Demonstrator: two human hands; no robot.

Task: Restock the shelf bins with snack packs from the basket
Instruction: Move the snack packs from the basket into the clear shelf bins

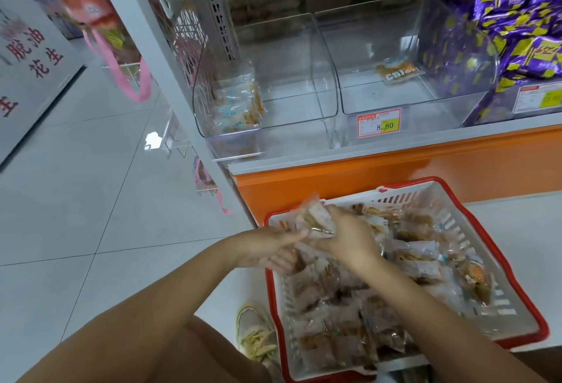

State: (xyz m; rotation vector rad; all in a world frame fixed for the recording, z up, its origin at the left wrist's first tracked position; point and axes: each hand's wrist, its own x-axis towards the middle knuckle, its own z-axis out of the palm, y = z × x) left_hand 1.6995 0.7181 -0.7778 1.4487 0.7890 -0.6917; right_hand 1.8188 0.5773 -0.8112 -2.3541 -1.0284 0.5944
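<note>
A: Basket?
B: On floor below the shelf bins, full of snack packs.
A: Hands?
B: Right hand clamps a bunch over its far corner; left hand touches it, grip unclear.

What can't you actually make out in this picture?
Head view:
1. Held snack packs: motion-blurred and partly covered by the right hand, so no count.
2. Left hand: fingers blurred, grip unclear.
3. Price tag: small print too tiny.
4. Purple packs: cut off by the right edge.
</note>
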